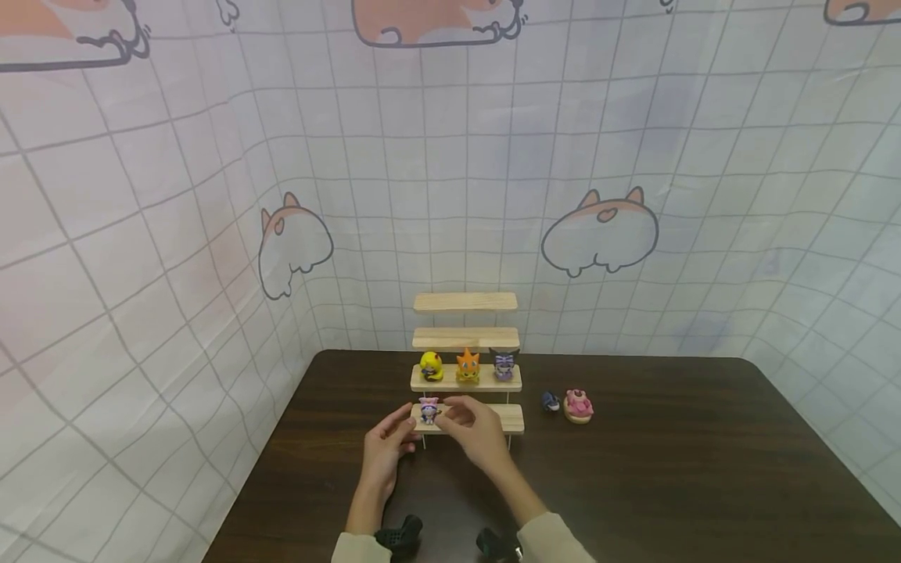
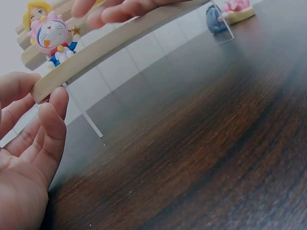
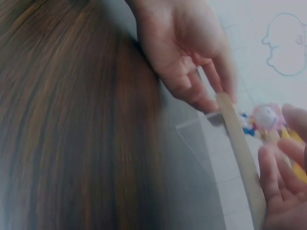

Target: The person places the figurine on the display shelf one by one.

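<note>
A small cat figurine with a pink hood (image 1: 428,410) stands upright at the left end of the lowest wooden shelf (image 1: 510,420). My left hand (image 1: 383,452) pinches that end of the board, as the left wrist view shows, with the thumb at its end and fingers beneath. Just right of the figurine is my right hand (image 1: 479,435), its fingers parted; in the left wrist view a gap shows between these fingers (image 2: 117,12) and the figurine (image 2: 52,36). On the tier above sit a yellow-haired figurine (image 1: 432,367), an orange spiky one (image 1: 468,366) and a dark-eared purple one (image 1: 503,365).
Two upper tiers (image 1: 465,338) of the stepped rack hold no figurines. To the rack's right, a dark blue figurine (image 1: 551,402) and a pink one (image 1: 578,406) rest on the dark wooden table (image 1: 669,469). A white grid-patterned cloth (image 1: 450,195) hangs behind.
</note>
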Demonstrator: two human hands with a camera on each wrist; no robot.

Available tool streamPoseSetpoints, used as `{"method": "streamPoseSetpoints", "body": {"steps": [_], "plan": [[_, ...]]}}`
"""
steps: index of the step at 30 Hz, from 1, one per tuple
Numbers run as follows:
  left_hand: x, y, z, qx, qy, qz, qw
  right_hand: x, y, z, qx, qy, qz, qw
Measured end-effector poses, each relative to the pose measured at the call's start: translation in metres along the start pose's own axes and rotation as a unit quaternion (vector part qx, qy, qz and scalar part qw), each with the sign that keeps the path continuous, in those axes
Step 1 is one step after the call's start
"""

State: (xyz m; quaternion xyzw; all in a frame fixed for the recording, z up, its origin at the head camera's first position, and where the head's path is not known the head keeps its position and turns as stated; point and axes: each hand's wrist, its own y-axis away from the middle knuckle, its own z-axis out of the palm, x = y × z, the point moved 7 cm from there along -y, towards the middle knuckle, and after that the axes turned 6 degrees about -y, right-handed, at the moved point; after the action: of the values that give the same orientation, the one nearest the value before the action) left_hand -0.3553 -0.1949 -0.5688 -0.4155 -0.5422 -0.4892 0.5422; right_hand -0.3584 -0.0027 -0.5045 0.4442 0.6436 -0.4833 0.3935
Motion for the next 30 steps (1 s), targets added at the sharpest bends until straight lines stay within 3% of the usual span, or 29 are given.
{"method": "streamPoseSetpoints", "body": {"steps": [14,24,27,30], "plan": [[0.000,0.000,-0.002,0.006,0.004,0.001,1.0000,0.012,0.015,-0.031,-0.093,-0.080,0.011,0.9925],[0.001,0.000,-0.001,0.007,-0.001,0.001,1.0000,0.015,0.015,-0.075,-0.148,-0.044,0.001,0.9880],[0.000,-0.001,-0.001,0.009,-0.002,0.000,1.0000,0.018,0.015,-0.096,-0.145,-0.027,0.004,0.9891],[-0.001,-0.001,-0.001,0.007,-0.002,0.001,1.0000,0.023,0.014,-0.119,-0.114,-0.012,0.014,0.9934]]}}
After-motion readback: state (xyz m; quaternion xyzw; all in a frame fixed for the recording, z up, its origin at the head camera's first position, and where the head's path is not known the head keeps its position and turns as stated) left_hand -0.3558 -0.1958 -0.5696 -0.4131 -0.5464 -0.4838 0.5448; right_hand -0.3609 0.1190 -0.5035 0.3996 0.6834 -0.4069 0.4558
